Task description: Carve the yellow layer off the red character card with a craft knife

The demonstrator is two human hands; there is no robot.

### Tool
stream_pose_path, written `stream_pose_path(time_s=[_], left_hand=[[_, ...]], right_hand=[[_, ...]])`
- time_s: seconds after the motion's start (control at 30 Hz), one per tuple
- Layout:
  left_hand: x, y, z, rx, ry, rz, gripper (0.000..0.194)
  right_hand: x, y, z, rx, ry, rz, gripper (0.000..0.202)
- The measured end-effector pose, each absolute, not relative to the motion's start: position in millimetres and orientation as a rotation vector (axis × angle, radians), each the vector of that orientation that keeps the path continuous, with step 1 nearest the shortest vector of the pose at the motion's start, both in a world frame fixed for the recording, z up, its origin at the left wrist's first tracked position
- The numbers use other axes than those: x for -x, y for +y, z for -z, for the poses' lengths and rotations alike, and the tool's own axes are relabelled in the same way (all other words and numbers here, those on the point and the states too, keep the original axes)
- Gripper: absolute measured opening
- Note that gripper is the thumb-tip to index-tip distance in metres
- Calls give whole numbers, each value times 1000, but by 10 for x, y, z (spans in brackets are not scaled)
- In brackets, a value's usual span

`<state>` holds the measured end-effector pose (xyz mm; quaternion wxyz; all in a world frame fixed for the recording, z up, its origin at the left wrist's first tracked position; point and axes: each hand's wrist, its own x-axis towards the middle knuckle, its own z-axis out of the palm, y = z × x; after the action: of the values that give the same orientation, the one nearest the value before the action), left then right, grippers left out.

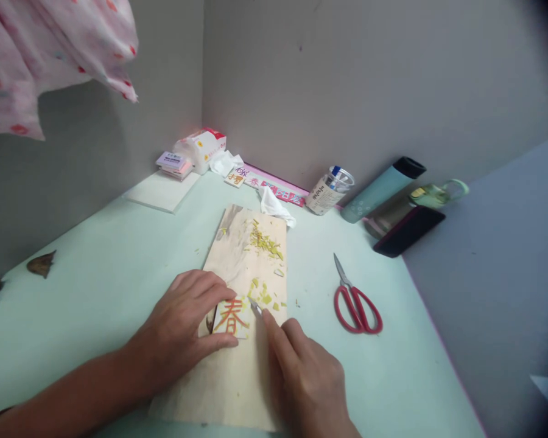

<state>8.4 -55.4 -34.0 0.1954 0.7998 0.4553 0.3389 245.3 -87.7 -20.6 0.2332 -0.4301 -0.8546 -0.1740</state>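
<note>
A small white square block [232,317] with an orange-red Chinese character lies on a wooden board [237,377]. My left hand [187,316] pinches it between thumb and fingers at its left side. In my right hand [308,365] is a carving knife [255,306], its pointed metal tip at the block's upper right corner; the handle is mostly hidden by my fingers. Yellow-green shavings [265,243] are scattered on the far part of the board, with more flakes [265,295] just beyond the block.
Red-handled scissors [358,310] lie to the right of the board. Behind it are a crumpled tissue [276,207], a plastic cup [329,191], a blue-green bottle [379,191] and a dark phone [408,232]. A tissue pack [203,149] stands at the back left; pink spotted cloth [64,55] hangs above.
</note>
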Motion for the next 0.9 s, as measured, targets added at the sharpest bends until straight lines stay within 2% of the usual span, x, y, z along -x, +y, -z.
stream_pose_path(time_s=[0.17, 0.3, 0.47, 0.67, 0.9], left_hand=[[-73, -552, 347, -2229, 1261, -947, 42], [-75, -549, 343, -2232, 1261, -961, 44], [-84, -544, 339, -2241, 1258, -965, 47], [-83, -550, 338, -2242, 1256, -967, 46], [-83, -541, 327, -2239, 1250, -945, 46]], right_hand=[[-2547, -896, 275, 1274, -2286, 248, 37], [-2578, -916, 238, 1159, -2312, 128, 41], [-2564, -904, 135, 1118, -2480, 171, 41], [-2466, -859, 118, 1111, -2414, 313, 36], [-2479, -883, 197, 1161, -2400, 322, 36]])
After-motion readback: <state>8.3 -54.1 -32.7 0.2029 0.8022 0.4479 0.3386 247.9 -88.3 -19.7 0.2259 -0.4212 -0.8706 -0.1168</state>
